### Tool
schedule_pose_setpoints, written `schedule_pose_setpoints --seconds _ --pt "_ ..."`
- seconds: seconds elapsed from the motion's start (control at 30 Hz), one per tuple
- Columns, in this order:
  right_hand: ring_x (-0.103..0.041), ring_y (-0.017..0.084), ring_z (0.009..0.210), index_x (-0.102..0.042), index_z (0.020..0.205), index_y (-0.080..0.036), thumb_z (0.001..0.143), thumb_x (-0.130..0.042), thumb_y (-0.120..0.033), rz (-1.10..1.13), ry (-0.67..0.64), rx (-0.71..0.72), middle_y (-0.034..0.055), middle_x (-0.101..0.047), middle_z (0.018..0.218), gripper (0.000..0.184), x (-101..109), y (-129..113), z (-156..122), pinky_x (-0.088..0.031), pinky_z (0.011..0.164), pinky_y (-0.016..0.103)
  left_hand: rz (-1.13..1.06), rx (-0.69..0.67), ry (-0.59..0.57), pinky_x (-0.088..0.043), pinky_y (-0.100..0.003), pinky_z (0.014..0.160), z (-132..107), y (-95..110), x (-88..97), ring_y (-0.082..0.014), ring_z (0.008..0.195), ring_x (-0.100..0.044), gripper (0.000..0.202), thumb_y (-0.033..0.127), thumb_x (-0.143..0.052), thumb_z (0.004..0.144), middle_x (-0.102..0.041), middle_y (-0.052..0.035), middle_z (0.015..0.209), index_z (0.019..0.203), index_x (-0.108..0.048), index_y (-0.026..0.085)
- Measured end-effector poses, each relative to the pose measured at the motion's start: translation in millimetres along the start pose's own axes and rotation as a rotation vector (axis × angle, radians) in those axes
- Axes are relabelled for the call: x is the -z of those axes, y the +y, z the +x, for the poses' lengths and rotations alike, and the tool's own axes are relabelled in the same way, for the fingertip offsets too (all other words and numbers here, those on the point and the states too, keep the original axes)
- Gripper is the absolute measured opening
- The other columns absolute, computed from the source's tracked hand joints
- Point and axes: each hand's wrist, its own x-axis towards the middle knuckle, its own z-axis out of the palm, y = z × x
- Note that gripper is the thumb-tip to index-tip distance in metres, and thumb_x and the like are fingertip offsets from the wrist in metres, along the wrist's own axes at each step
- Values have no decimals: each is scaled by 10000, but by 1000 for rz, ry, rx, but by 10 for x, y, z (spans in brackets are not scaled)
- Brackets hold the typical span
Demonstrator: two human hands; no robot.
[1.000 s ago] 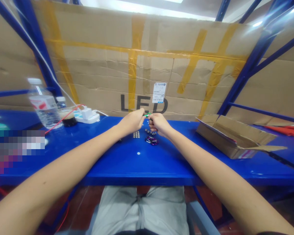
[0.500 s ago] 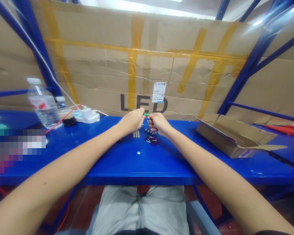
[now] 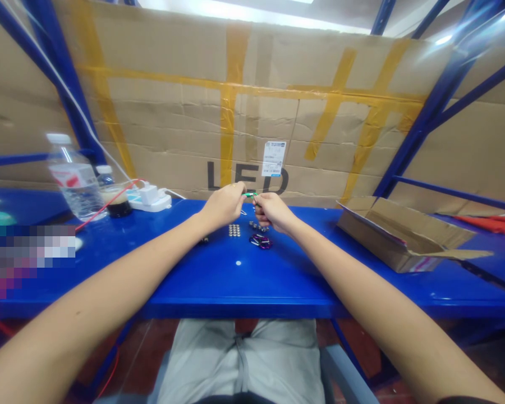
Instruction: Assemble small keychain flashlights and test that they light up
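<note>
Above the far part of the blue table, both hands meet at a small green carabiner (image 3: 249, 195). My left hand (image 3: 227, 203) pinches its left end. My right hand (image 3: 272, 210) has its fingers curled at the other end, and they partly hide it. Whether a further small part sits in the right fingers cannot be made out. Below the hands lie small silver metal pieces (image 3: 234, 230) set out in rows. Beside these is a cluster of metal parts (image 3: 258, 226), and nearer to me are purple carabiners (image 3: 261, 242).
An open cardboard box (image 3: 398, 235) stands on the right of the table (image 3: 235, 286). On the left are a water bottle (image 3: 73, 182), a smaller bottle with dark liquid (image 3: 115, 196) and a white power strip (image 3: 151, 199). A large cardboard sheet (image 3: 172, 129) rises behind.
My left hand has shifted slightly, its fingers lifting a little, and more of the green carabiner shows. A thin pale loop now shows below the left fingers. The right hand stays nearly in place.
</note>
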Motion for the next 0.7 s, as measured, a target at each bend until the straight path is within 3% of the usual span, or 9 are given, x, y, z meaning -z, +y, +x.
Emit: schedule_pose_setpoints --seconds 0.47,0.7 --pt "-276 66 357 -469 767 -210 947 -529 -250 -188 -106 -6 -88 -307 487 194 134 -12 12 -221 310 188 -131 -127 2 -480 -380 858 42 -152 -16 -246 1006 -604 170 160 -428 938 -655 -116 1043 1050 -556 175" --pt "-439 96 363 -494 743 -214 864 -639 -239 -466 -162 113 -47 -478 470 191 278 23 52 -328 321 211 -301 -191 -63 -477 -362 868 75 -175 -12 -213 962 -616 137 158 -460 922 -663 -101 1019 988 -578 180"
